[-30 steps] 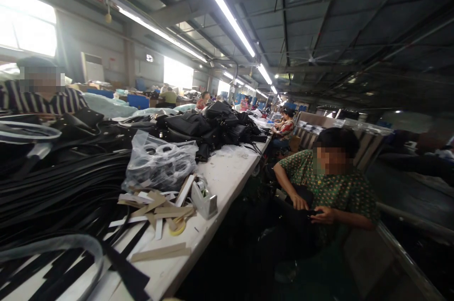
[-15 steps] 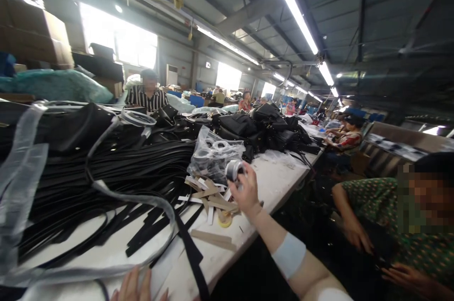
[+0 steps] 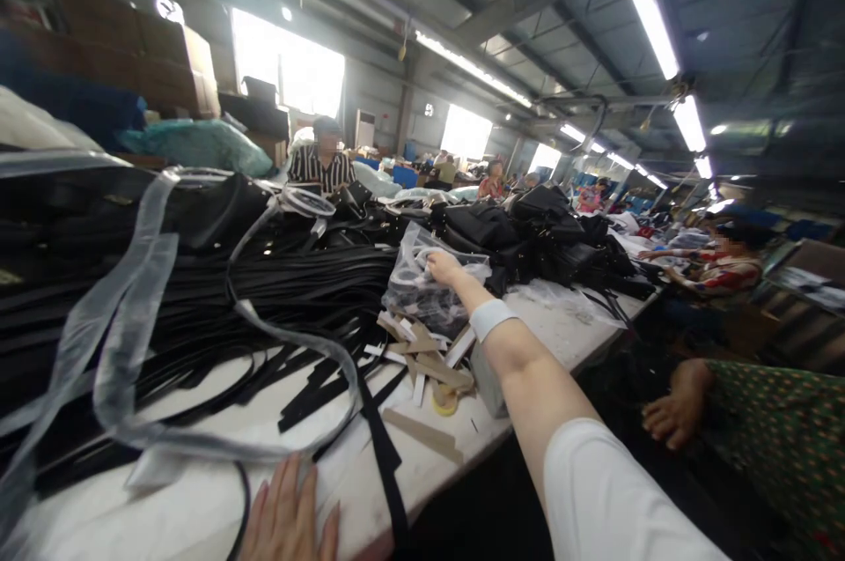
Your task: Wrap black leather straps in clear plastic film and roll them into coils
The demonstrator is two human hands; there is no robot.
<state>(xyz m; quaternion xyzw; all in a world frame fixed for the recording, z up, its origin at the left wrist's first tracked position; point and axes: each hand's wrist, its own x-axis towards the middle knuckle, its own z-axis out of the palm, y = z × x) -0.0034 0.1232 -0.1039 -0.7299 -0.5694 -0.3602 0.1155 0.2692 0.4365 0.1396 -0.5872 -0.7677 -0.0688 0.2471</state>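
Note:
My left hand [image 3: 290,513] lies flat on the white table [image 3: 422,477] at the bottom, fingers spread, holding nothing. My right hand [image 3: 444,267] reaches far out to a clear plastic bag [image 3: 413,288] of pale rings, its fingers closed at the bag's opening. What they hold is too small to tell. Below the bag lie tan and white strips [image 3: 429,363] and a yellow tape roll [image 3: 444,401]. Long black straps [image 3: 317,288] cover the table to the left, with a clear plastic tube [image 3: 244,451] looping over them.
Black bags [image 3: 541,231] are heaped farther back. A grey block [image 3: 488,380] stands under my right forearm at the table's edge. A person in a green patterned sleeve [image 3: 772,420] sits close on the right. Another in stripes [image 3: 322,166] is across the table.
My right hand, which held up a roll-like ring item, has moved forward onto the bag, and that item no longer shows. More of my left hand shows. The view has swung left.

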